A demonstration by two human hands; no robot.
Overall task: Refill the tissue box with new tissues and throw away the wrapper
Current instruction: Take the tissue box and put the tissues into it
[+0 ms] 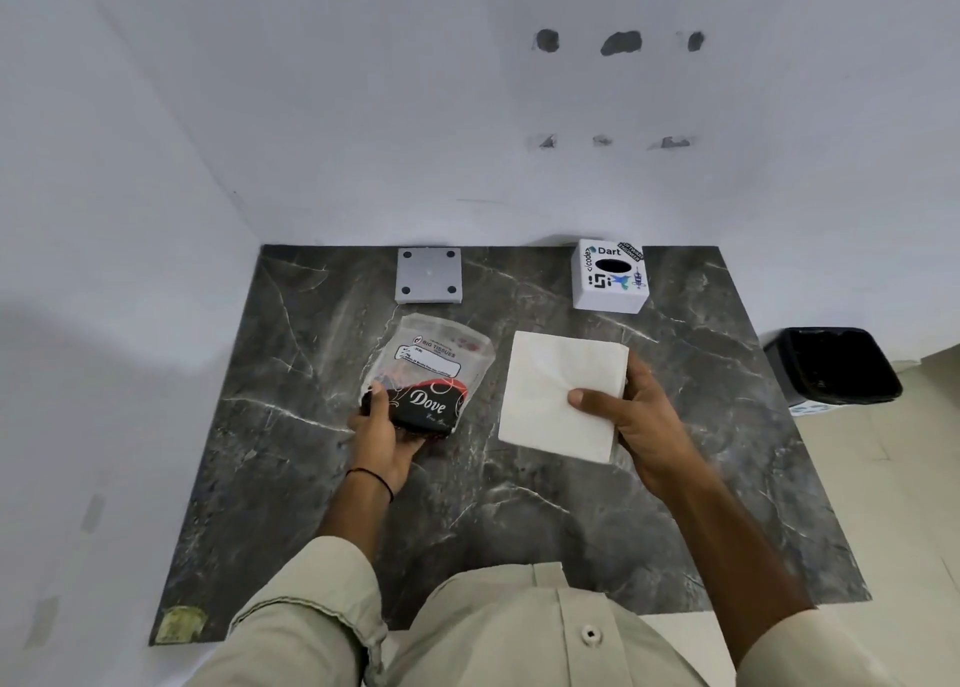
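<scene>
A square stack of white tissues [556,385] is held just above the dark marble table [291,457], right of centre; my right hand [641,429] grips its right edge, thumb on top. My left hand [384,437] holds the near end of the plastic wrapper [431,374], which is clear at the far end and black and red with "Dove" printed near my fingers. The wrapper looks emptied and flat. The white tissue box [609,283], covered with stickers and with a dark oval slot on top, stands at the table's back right.
A grey square plate [428,274] with four dark dots lies at the table's back, left of centre. A black bin [831,366] with a liner stands on the tiled floor off the table's right edge. White walls close the back and left.
</scene>
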